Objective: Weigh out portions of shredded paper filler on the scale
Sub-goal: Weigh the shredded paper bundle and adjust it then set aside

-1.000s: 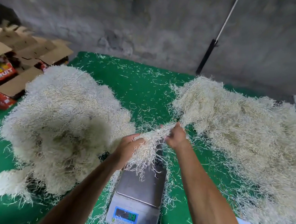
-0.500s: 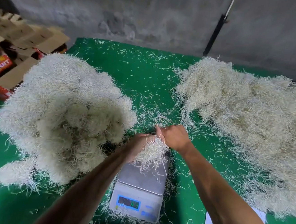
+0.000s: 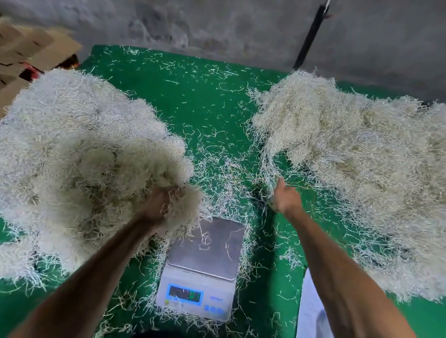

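The left hand (image 3: 162,202) is buried in the left filler heap (image 3: 75,160), gripping a clump. The scale (image 3: 201,265) pan lies almost bare at five o'clock from it. The right hand (image 3: 285,199), fingers loose, is placed nearest the right heap (image 3: 366,166), at two o'clock.

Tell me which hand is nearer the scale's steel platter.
Left. The left hand grips filler at the platter's far-left corner; the right hand reaches toward the right pile, farther away.
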The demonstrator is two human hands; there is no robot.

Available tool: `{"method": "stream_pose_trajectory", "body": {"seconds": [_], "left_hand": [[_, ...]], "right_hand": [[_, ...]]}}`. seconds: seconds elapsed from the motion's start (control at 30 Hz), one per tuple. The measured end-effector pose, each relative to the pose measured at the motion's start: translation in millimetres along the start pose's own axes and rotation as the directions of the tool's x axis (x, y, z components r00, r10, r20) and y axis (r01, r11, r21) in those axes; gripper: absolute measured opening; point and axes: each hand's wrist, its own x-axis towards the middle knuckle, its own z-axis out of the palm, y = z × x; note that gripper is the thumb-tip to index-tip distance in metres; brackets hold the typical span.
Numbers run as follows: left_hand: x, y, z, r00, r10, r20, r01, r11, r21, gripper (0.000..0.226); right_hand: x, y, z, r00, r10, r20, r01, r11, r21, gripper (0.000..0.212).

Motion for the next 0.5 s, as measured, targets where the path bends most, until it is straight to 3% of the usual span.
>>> {"method": "stream_pose_trajectory", "body": {"seconds": [0.07, 0.1, 0.17, 0.23, 0.3, 0.37, 0.43, 0.5], "left_hand": [[-5, 5, 10, 0.997, 0.073, -0.013, -0.073, 0.997, 0.032, 0.038], [-4, 2, 16, 0.998, 0.066, -0.014, -0.065, 0.996, 0.062, 0.032], [-9, 0, 28, 0.997, 0.072, -0.029, -0.07, 0.996, 0.059, 0.026], [-11, -5, 31, 0.997, 0.071, -0.007, -0.071, 0.997, 0.035, 0.023], [-8, -9, 32, 0.997, 0.074, -0.014, -0.074, 0.996, 0.051, 0.027], [-7, -10, 36, 0.997, 0.069, -0.036, -0.066, 0.996, 0.061, 0.027], [-7, -9, 41, 0.995, 0.066, -0.072, -0.061, 0.996, 0.072, 0.03], [-7, -11, 44, 0.993, 0.06, -0.098, -0.054, 0.997, 0.06, 0.034]], "right_hand": [[-13, 4, 9, 0.982, -0.014, 0.187, -0.034, 0.967, 0.252, 0.048], [-14, 11, 14, 0.985, -0.035, 0.17, -0.001, 0.978, 0.209, 0.043], [-19, 14, 14, 0.965, 0.049, 0.257, -0.102, 0.975, 0.197, 0.032], [-18, 12, 5, 0.959, 0.115, 0.258, -0.17, 0.964, 0.203, 0.012], [-13, 6, -7, 0.969, 0.084, 0.234, -0.131, 0.972, 0.196, 0.024], [-10, -6, -20, 0.997, -0.045, 0.058, 0.042, 0.998, 0.049, 0.026], [-7, -13, -30, 0.982, -0.178, -0.064, 0.158, 0.956, -0.249, 0.022], [-12, -18, -31, 0.979, -0.185, -0.083, 0.091, 0.766, -0.636, 0.029]]}}
